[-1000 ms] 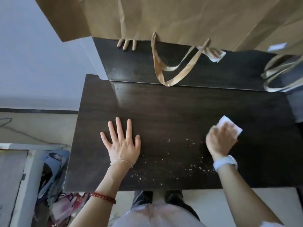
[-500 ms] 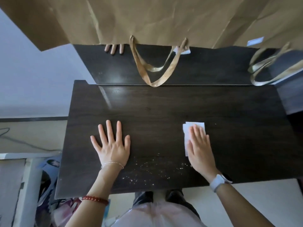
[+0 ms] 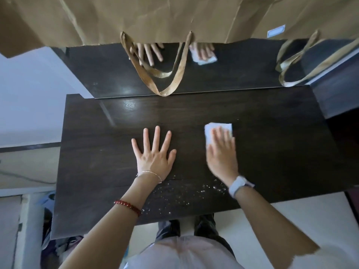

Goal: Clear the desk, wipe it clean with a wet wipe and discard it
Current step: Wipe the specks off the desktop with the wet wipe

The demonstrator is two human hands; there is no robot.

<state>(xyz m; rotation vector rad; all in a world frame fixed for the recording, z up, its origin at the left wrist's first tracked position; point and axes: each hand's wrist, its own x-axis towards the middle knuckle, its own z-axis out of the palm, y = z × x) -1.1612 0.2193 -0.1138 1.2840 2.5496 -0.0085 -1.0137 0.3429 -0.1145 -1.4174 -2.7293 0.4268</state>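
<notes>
A dark wooden desk (image 3: 272,136) fills the middle of the head view. My right hand (image 3: 221,152) lies flat on a white wet wipe (image 3: 212,128) and presses it to the desk right of centre; the wipe's far edge shows beyond my fingertips. My left hand (image 3: 154,152) rests palm down with fingers spread on the desk's centre and holds nothing. Pale crumbs (image 3: 180,195) are scattered along the near edge between my wrists.
A mirror (image 3: 242,74) stands at the desk's back edge and reflects both hands. Brown paper bags (image 3: 155,16) hang above it, their handles (image 3: 167,82) dangling to the desk's back edge. Clutter lies on the floor at the lower left (image 3: 48,220).
My right hand flattened onto the wipe and slid left from the right part of the desk toward the centre. My left hand stayed flat. The camera view shifted.
</notes>
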